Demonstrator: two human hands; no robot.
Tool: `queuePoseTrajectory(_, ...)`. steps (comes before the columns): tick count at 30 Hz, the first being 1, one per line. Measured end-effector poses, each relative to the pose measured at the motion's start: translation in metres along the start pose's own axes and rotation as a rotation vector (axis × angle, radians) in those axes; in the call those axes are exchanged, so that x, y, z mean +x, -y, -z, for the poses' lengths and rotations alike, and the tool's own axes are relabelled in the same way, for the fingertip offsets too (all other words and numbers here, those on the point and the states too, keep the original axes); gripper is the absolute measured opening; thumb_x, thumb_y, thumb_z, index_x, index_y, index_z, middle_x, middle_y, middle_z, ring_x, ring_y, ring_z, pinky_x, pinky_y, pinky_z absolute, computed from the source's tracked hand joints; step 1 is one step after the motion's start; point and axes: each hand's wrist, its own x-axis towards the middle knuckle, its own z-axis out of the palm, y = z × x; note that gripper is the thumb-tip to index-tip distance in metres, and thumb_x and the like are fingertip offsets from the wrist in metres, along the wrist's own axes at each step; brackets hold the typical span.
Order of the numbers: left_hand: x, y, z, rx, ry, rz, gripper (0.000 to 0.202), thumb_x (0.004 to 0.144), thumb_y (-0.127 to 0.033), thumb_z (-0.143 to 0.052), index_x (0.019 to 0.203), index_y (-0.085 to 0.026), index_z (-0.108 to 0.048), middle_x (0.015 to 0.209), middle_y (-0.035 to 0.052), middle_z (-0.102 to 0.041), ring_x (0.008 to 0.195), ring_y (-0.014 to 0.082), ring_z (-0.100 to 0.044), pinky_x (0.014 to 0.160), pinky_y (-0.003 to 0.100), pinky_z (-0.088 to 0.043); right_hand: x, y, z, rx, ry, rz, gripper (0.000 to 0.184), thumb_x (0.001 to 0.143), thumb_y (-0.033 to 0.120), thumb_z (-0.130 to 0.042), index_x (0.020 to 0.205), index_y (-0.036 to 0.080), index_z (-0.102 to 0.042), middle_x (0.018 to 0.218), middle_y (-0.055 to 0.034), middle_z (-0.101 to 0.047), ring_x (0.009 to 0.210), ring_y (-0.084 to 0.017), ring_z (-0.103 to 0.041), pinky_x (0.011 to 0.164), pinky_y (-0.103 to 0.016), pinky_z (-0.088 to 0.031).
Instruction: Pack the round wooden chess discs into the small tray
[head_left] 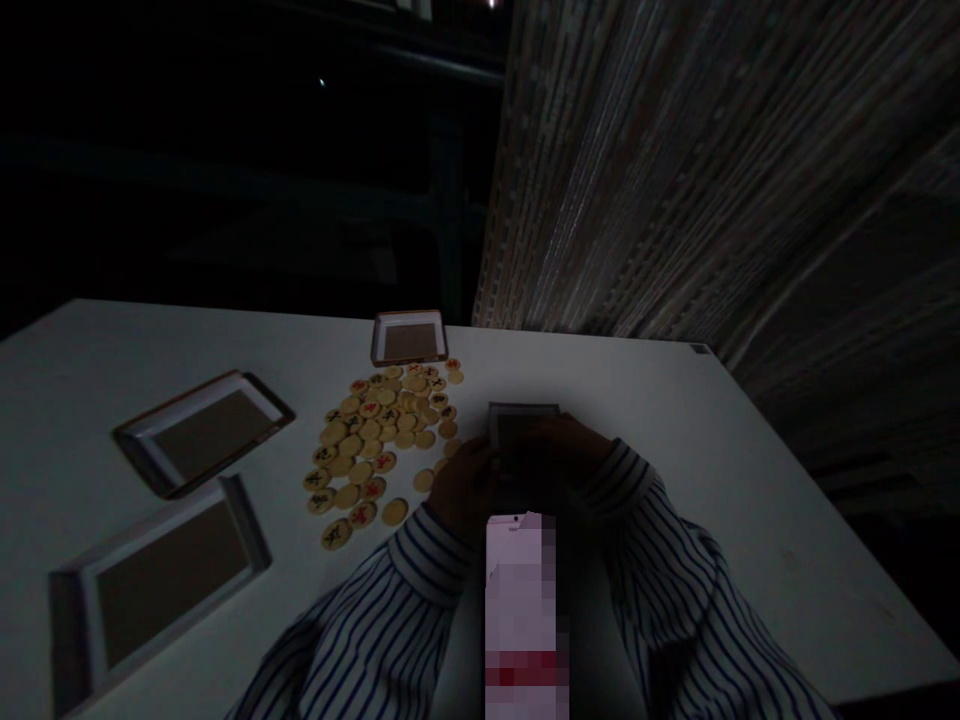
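Pale wooden discs, some with red or black characters too small to read, lie left on the worktop. Right of them, left hand and right hand flank a dark tray; their opening and grip I cannot tell.

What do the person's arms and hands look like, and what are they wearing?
The left sleeve and right sleeve are long and pale, with thin dark blue stripes, ending in striped cuffs. The left hand and right hand wear no gloves. It's too dark to tell about rings.
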Motion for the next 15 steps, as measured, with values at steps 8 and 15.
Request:
queuePoseTrajectory(8,0.0004,-0.0007,0.0003,-0.001,0.006,-0.006,0.028,0.078,-0.024,-0.047,0.103,-0.021,-0.061,0.11,0.0075,-0.06,0.097,0.0188,-0.059,0.083,0.035,-0.05,-0.0032,-0.0015,0.0027,0.008,0.019,0.015,0.017,0.078,0.028,-0.054,0.087,0.022,-0.067,0.093,-0.0029,-0.067,0.087,-0.016,-0.06,0.068,-0.024,-0.041)
queuePoseTrajectory(15,0.0028,-0.0083,0.0051,-0.024,-0.004,0.006,0.029,0.074,-0.017,-0.05,0.099,-0.02,-0.062,0.108,0.0079,-0.061,0.096,0.0202,-0.059,0.083,0.036,-0.051,-0.0039,-0.0004,0.0067,0.021,-0.027,-0.023,0.02,0.077,0.032,-0.055,0.09,0.024,-0.068,0.094,-0.0024,-0.067,0.083,-0.015,-0.06,0.065,-0.023,-0.041)
